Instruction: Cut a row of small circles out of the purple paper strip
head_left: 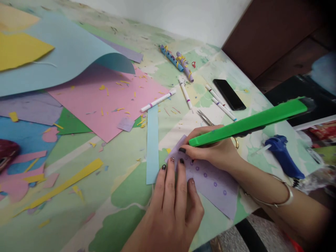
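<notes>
Left hand [170, 203]: fingers flat and close together, pressing down the lilac dotted paper [215, 185] at the table's near edge. Right hand [212, 152]: fingers pinched round a long green bar [249, 122], possibly a ruler, its tip over the same paper. Beyond: pale-blue strip [152, 143], scissors [206, 119], blue glue gun [283, 155], glossy black phone [229, 94].

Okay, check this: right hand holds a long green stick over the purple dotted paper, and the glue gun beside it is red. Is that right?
Not quite: in the head view the glue gun is blue, not red. The right hand does hold the long green stick over the purple dotted paper.
</notes>
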`<act>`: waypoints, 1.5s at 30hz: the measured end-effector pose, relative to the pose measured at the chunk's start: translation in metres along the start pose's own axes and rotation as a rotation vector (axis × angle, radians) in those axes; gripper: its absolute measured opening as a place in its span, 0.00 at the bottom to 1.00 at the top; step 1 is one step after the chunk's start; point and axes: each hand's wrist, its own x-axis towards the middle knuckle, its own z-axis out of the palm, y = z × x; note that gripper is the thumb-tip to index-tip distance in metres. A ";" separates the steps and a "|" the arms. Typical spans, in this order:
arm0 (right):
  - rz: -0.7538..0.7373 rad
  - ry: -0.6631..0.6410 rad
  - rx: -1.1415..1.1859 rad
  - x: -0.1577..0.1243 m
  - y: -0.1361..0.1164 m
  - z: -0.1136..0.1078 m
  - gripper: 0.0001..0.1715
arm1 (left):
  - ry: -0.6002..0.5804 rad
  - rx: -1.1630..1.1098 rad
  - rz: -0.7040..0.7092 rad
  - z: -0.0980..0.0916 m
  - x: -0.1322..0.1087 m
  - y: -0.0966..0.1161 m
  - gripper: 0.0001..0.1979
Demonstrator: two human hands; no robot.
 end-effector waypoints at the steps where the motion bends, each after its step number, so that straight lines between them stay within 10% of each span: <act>1: -0.027 -0.027 -0.010 0.001 0.001 -0.001 0.09 | -0.003 -0.003 0.003 0.000 0.000 0.000 0.14; 14: -0.155 -0.176 -0.074 0.006 0.006 -0.010 0.09 | -0.050 0.022 0.033 -0.003 0.000 -0.001 0.16; 45: -0.166 -0.045 -0.242 -0.001 0.003 -0.005 0.08 | 0.004 0.020 0.041 0.001 -0.001 -0.002 0.13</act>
